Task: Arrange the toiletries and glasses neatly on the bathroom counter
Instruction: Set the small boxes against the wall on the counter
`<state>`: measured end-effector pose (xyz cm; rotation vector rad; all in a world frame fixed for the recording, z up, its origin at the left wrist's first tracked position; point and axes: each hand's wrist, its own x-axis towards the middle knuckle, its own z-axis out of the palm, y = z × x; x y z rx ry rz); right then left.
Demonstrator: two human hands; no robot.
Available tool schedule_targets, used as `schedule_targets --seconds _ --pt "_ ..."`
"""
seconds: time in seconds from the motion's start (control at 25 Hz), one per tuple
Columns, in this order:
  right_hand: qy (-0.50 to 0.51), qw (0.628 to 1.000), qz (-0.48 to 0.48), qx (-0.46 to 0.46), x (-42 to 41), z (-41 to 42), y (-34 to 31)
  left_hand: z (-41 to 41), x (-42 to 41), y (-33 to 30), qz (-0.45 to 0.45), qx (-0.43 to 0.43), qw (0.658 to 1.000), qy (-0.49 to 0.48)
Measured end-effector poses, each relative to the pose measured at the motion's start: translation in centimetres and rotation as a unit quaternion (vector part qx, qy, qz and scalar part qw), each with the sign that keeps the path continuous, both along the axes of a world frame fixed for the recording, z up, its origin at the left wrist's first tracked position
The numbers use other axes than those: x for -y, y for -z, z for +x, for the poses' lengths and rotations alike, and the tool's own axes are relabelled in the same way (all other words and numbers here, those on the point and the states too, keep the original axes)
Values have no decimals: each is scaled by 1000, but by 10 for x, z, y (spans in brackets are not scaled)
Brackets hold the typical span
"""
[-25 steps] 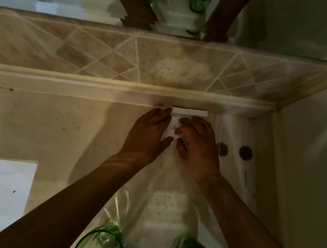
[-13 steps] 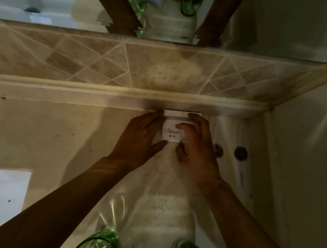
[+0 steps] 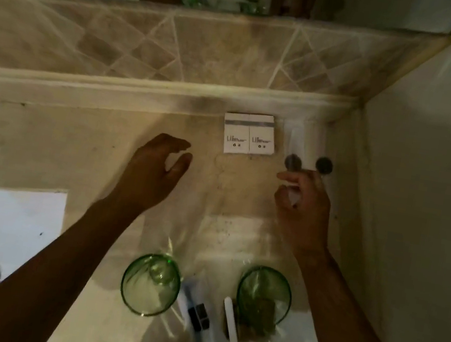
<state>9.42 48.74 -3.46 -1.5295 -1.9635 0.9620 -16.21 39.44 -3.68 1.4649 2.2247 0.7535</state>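
- The stone counter (image 3: 45,142) runs beside a white sink (image 3: 1,238).
- Left hand (image 3: 150,173) hovers over it, loosely open, empty.
- Right hand (image 3: 301,209) curls around something pale; too blurred to identify.
- Two green glasses (image 3: 151,284) stand at the near edge.
- Two white boxes (image 3: 249,134) lie side by side, touching, against the back ledge.

Two white boxes are lying side by side at the far edge of the table. The left box (image 3: 236,138) and the right box (image 3: 261,139) are each showing a short printed line beginning "Li"; the remainder is too blurred to read.
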Motion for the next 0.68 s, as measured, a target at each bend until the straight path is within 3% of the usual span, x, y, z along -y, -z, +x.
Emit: schedule_targets --seconds 0.16,0.4,0.48,0.68 --pt "45 998 -47 -4 52 45 -4 11 70 -17 35 64 981 -179" --pt "122 985 -123 -1 137 103 -3 49 203 18 -63 213 895 -386" --pt "151 978 -145 -2 156 119 0 74 233 25 -99 232 878 -407" --pt "109 977 -180 38 198 134 1 128 259 18 -126 266 897 -328"
